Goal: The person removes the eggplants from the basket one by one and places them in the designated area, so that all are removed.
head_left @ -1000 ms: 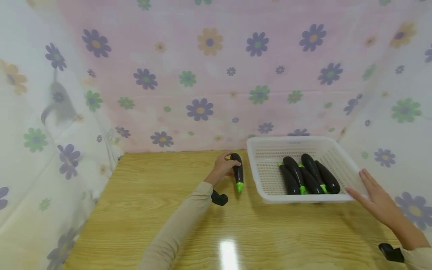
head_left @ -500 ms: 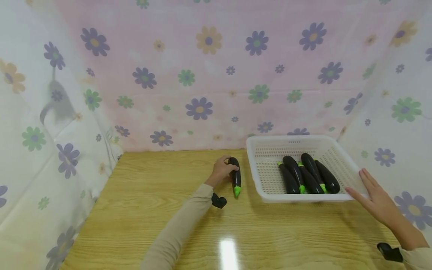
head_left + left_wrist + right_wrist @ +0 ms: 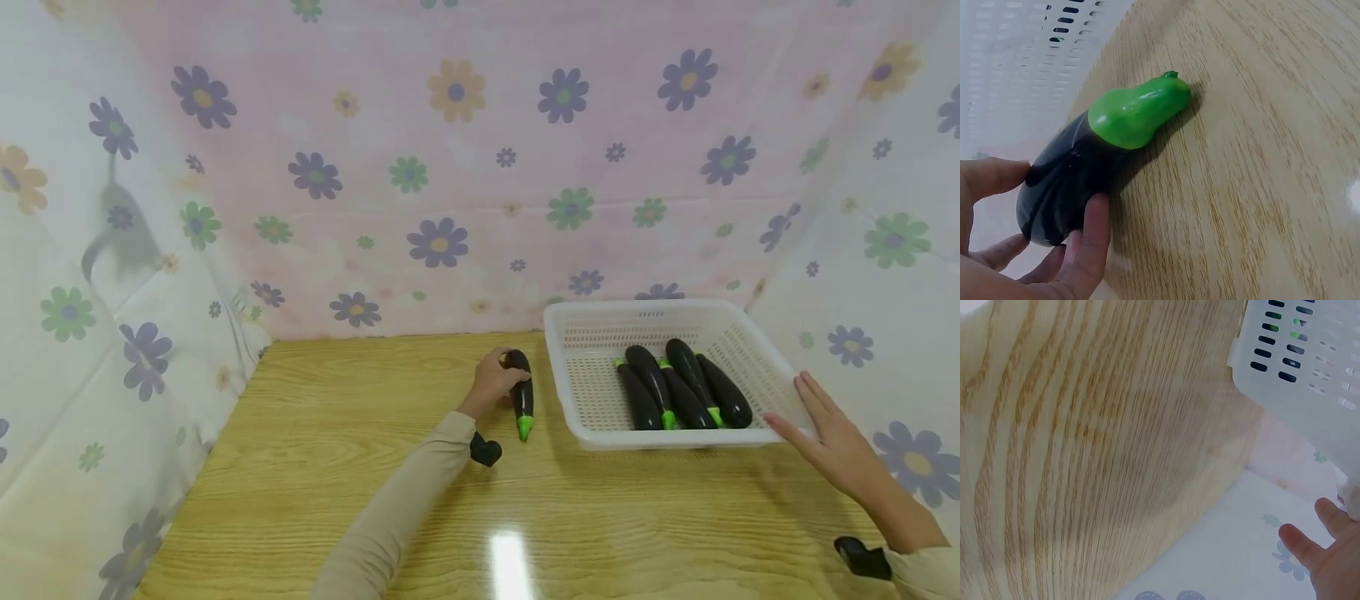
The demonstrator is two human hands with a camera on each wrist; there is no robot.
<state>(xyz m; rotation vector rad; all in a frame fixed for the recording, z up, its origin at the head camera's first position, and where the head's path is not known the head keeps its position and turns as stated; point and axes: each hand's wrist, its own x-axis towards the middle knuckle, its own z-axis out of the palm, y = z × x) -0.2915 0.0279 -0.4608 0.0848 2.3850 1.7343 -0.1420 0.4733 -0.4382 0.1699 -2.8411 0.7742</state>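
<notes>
My left hand grips a dark eggplant with a green stem end, on the wooden table just left of the white plastic basket. In the left wrist view the thumb and fingers hold the dark body of the eggplant from both sides, while its green cap points away from the hand. My right hand touches the basket's front right corner with fingers fairly straight. Several eggplants lie side by side within the basket. In the right wrist view, part of the right hand is cut off.
A flowered cloth hangs behind the table and along both sides. The basket stands near the table's back edge. Wood surface stretches to the left of the left hand and in front of the basket.
The left hand and its eggplant shifted slightly toward the front and left, mostly in the first half second. The right hand and basket stayed in place. The head view drifted slightly.
</notes>
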